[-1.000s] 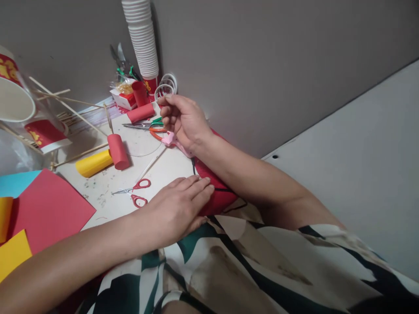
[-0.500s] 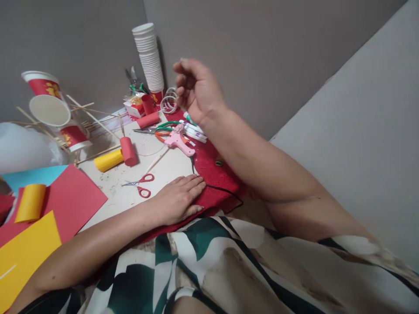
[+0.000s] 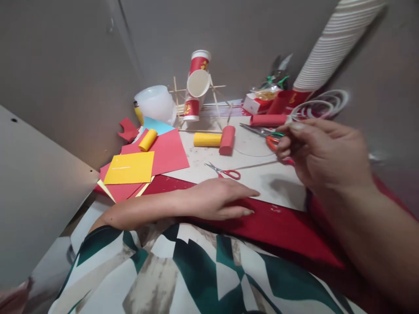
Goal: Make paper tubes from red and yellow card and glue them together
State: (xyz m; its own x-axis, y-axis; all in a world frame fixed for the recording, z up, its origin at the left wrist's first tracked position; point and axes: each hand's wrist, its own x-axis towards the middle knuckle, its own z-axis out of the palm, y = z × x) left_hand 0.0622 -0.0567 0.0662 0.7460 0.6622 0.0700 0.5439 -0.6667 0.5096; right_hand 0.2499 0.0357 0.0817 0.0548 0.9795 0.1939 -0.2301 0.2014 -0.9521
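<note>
My left hand (image 3: 224, 199) lies with fingers stretched out at the front of the table, over the red cloth (image 3: 281, 218). Just beyond it are small red-handled scissors (image 3: 231, 174). My right hand (image 3: 327, 150) is raised over the table's right side, thumb and fingers pinched together; whatever they hold, if anything, I cannot make out. Behind it, partly covered, are orange-and-green-handled pliers (image 3: 257, 130) and several pale rings (image 3: 340, 100). A red paper roll (image 3: 227, 140) and a yellow paper roll (image 3: 207, 139) touch each other mid-table.
Joined paper cups (image 3: 199, 63) stand in a stick frame (image 3: 214, 93) at the back. Red paper (image 3: 172, 152), a yellow sheet (image 3: 129, 168) and a white bowl (image 3: 155, 102) are at left. A tall cup stack (image 3: 337, 43) leans at back right.
The view has swung left. My right hand has come down from its raised position and its fingers now pinch. My left hand stays low at the table's front; the pink glue gun is now hidden.
</note>
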